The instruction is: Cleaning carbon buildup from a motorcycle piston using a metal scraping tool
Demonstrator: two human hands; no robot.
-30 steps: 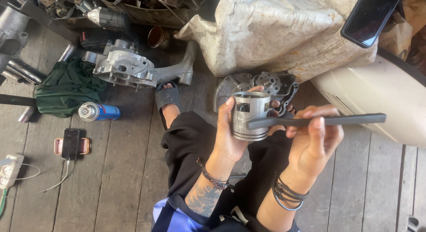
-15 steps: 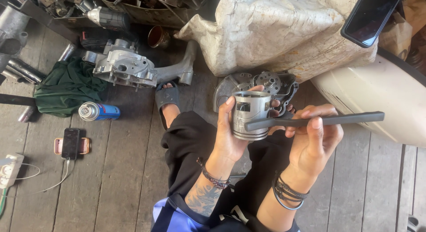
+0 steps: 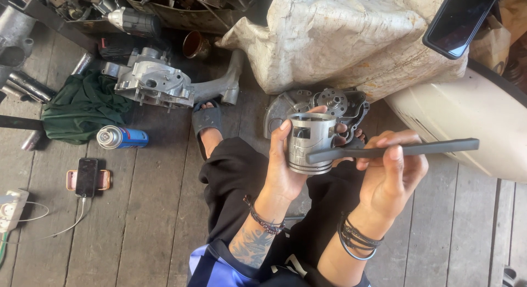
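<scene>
The left hand (image 3: 285, 171) grips a metal piston (image 3: 312, 141) upright above the person's lap. The right hand (image 3: 392, 171) pinches a flat dark file (image 3: 395, 151), its tip touching the piston's side.

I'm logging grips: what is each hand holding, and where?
Left hand grips the metal piston around its side wall. Right hand pinches the flat dark file near its middle.
</scene>
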